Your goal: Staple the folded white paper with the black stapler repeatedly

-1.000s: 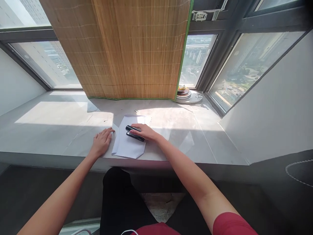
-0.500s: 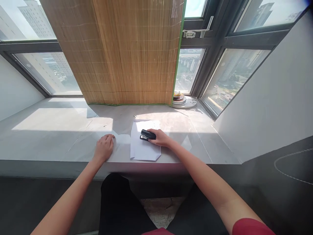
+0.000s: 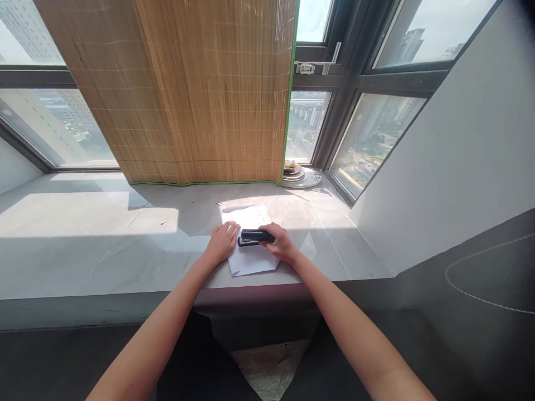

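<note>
A black stapler [image 3: 253, 236] lies level over the white paper [image 3: 253, 262] on the pale windowsill. My right hand [image 3: 279, 241] is wrapped round its right end. At the paper's left edge rests my left hand [image 3: 223, 240], fingertips close to the stapler's left end; whether they touch it is unclear. The fingers of my left hand are bent and near each other, and I cannot tell if they grip the paper. The paper has a folded lower edge, and its upper part lies in sunlight.
A bamboo blind [image 3: 188, 111] hangs in front of the window behind the sill [image 3: 137, 262]. Stacked plates [image 3: 303, 177] stand in the back right corner. A white wall [image 3: 438, 156] slants along the right side. The sill's front edge runs just below the paper.
My left hand has moved right, from the bare sill to the paper's left edge. The stapler has turned more level in my right hand. The view has shifted a little to the right.
</note>
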### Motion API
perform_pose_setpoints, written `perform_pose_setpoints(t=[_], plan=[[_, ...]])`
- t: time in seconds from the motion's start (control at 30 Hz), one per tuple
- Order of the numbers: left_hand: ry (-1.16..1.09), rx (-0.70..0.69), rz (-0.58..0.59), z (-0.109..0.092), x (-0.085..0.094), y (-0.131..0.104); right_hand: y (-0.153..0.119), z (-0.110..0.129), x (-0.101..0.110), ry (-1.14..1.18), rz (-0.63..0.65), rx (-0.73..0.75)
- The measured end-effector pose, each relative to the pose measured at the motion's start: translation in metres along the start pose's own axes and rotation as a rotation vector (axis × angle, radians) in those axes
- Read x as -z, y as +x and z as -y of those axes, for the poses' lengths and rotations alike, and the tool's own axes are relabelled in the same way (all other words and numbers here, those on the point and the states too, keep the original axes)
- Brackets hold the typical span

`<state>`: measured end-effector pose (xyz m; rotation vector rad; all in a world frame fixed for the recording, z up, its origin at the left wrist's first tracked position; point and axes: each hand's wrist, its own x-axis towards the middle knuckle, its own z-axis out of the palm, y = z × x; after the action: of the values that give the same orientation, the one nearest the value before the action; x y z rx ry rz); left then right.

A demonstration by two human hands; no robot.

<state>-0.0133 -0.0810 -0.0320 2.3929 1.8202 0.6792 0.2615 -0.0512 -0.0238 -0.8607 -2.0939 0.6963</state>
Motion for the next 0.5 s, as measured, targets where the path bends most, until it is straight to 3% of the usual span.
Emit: perform_pose_setpoints(t=[0.37,0.43,0.5], plan=[[-0.194,-0.03,0.069,0.015,0.0,0.0,0.004,0.001,-0.002,0.048,-0.005,0.037],[-0.215,-0.016,0.069,0.014,0.0,0.0,0.004,0.004,0.0,0.081,-0.109,0.069],[-0.248,-0.003,0.055,0.015,0.0,0.0,0.001,0.008,0.004,0.074,-0.308,0.045]])
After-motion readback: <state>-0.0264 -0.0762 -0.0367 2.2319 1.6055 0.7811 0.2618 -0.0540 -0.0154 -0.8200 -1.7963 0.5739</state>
